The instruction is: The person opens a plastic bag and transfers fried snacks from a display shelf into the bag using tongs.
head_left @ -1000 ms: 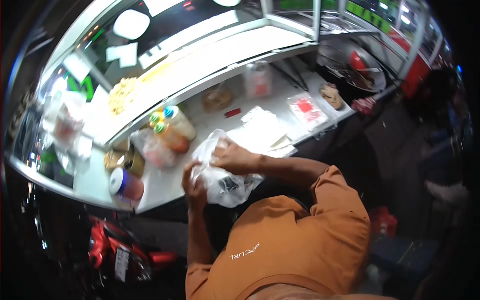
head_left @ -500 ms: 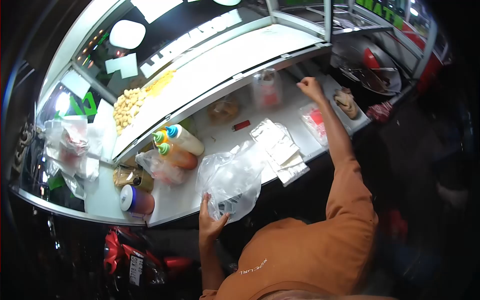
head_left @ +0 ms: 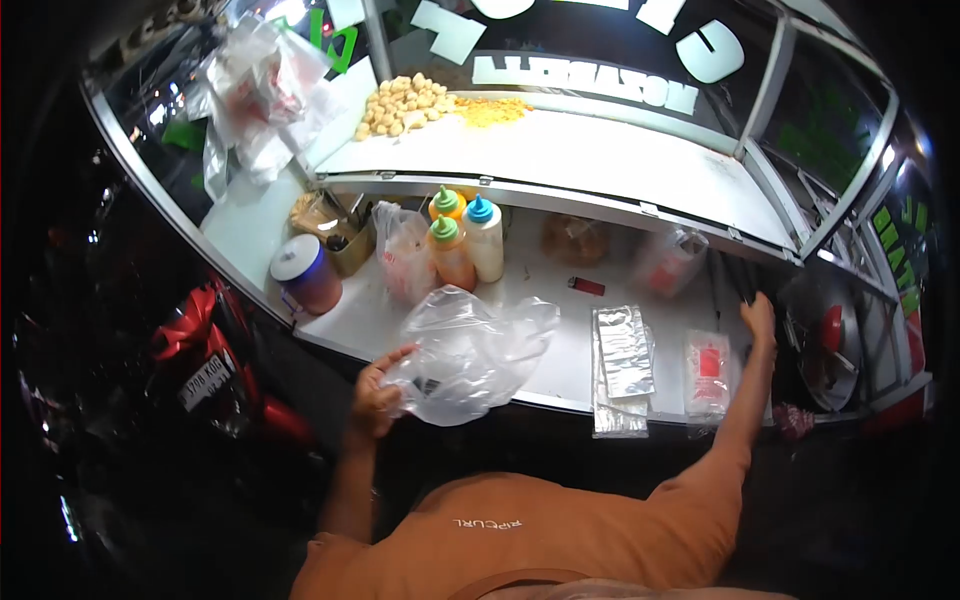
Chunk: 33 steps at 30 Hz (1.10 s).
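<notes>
My left hand (head_left: 378, 392) is closed on the edge of a clear plastic bag (head_left: 470, 350), which puffs out over the counter's front edge. A small dark patch shows through the bag, too unclear to name. At the right end of the counter, my right hand (head_left: 760, 322) is closed at the near end of dark, long, thin utensils (head_left: 738, 275) that look like tongs. Its fingers are partly hidden. Between the hands lie flat silver foil pouches (head_left: 625, 355) and a clear packet with a red label (head_left: 708, 370).
Squeeze bottles (head_left: 483, 245), a plastic bag (head_left: 403, 250) and a blue jar with a white lid (head_left: 308, 275) stand at left. A red lighter (head_left: 586, 286) lies mid-counter. Above, a lit glass case holds round pale balls (head_left: 405, 105). A pan (head_left: 820, 340) sits at far right.
My view has turned, so the counter appears more level. The right hand has gone from above the counter to the dark utensils at its right end. The left hand keeps hold of the clear bag.
</notes>
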Motion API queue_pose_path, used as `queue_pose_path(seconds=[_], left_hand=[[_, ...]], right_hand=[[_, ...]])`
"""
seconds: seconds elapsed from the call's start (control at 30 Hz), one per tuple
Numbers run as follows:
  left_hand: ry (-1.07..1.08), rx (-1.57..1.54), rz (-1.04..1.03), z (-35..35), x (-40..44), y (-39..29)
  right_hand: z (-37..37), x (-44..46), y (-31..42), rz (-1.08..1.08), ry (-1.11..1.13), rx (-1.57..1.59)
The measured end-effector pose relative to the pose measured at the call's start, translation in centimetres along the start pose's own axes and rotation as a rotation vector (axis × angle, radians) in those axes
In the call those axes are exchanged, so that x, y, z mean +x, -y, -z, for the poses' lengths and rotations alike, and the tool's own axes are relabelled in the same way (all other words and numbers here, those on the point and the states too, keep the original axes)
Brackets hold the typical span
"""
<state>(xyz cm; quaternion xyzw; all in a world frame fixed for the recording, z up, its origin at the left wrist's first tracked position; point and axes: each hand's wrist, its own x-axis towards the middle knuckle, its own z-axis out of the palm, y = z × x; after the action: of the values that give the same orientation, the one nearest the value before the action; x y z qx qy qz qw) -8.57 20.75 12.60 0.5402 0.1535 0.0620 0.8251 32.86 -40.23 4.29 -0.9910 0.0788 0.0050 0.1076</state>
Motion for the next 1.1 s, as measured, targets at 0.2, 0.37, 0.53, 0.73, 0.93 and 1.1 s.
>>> queue_pose_path(seconds=[0.2, 0.37, 0.53, 0.73, 0.93, 1.1], left_hand=[[-0.163, -0.071, -0.180, 9.1, -1.5, -3.5], [-0.189, -0.239, -0.345, 14.3, 2.3, -3.1], [-0.277, -0.291, -0.355, 17.7, 7.5, -2.0], [-0.327, -0.117, -0.262, 20.8, 9.6, -3.2], [-0.264, 0.289, -0.276, 22.2, 9.0, -5.4], [-0.212, 0.793, -0.349, 21.9, 9.3, -6.2]], right_hand=[[12.9, -14.9, -3.2, 0.076, 0.150, -0.043], [17.7, -23.2, 7.6, 0.401, -0.172, 0.338], [14.7, -14.9, 32.2, 0.857, -0.347, 0.173], [7.4, -7.0, 60.3, 0.925, -0.251, -0.336], [3.4, -4.3, 71.4, 0.997, -0.415, -0.461], [4.1, -3.9, 73.2, 0.935, -0.321, -0.461]])
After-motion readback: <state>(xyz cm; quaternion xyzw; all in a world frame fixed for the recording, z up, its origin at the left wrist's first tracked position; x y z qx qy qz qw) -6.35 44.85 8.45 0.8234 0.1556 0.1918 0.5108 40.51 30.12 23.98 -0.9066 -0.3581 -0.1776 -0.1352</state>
